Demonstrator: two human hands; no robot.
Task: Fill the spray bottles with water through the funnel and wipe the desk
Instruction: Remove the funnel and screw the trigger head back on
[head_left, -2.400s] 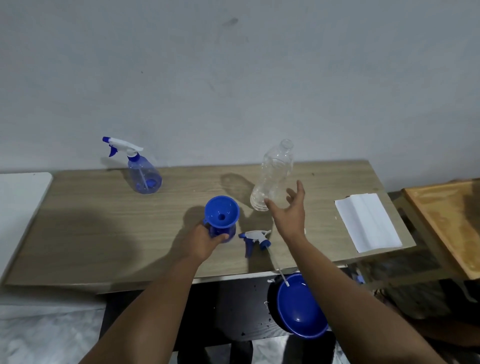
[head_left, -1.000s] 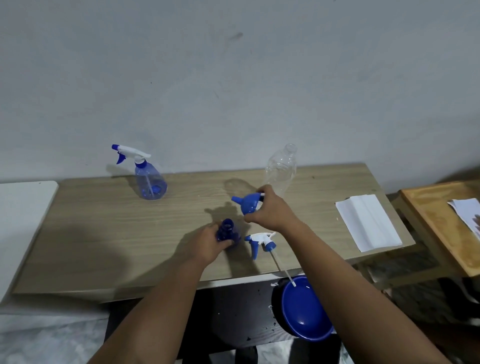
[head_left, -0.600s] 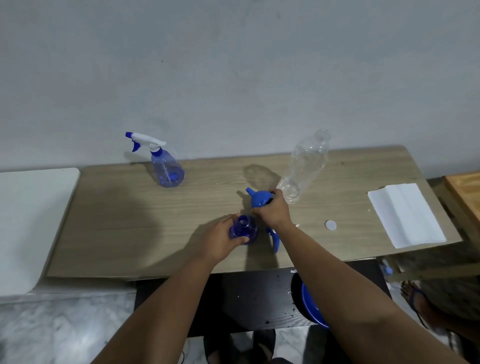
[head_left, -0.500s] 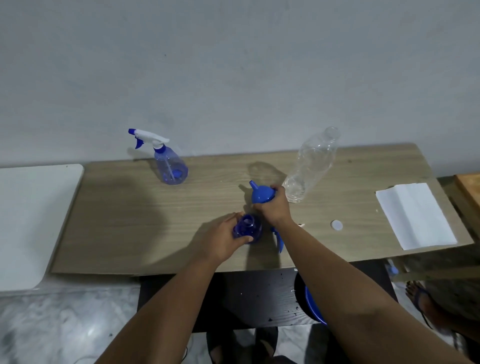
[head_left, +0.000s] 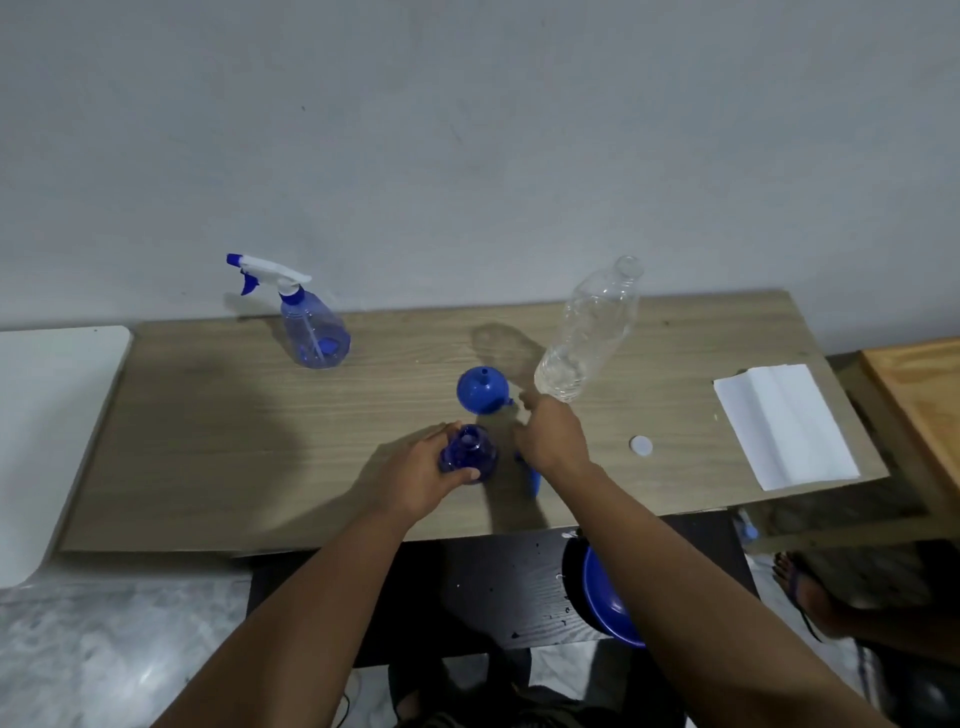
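Funnel (head_left: 483, 389) now lies upturned on the table (head_left: 208, 441) (right hand (head_left: 550, 441) released, relaxed), left hand (head_left: 421, 473) gripping the open spray bottle (head_left: 467, 454), ready for recapping.

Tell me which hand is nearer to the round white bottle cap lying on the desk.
The right. The right hand sits just left of the round white bottle cap, not touching it, while the left hand lies farther left, gripping the open blue spray bottle.
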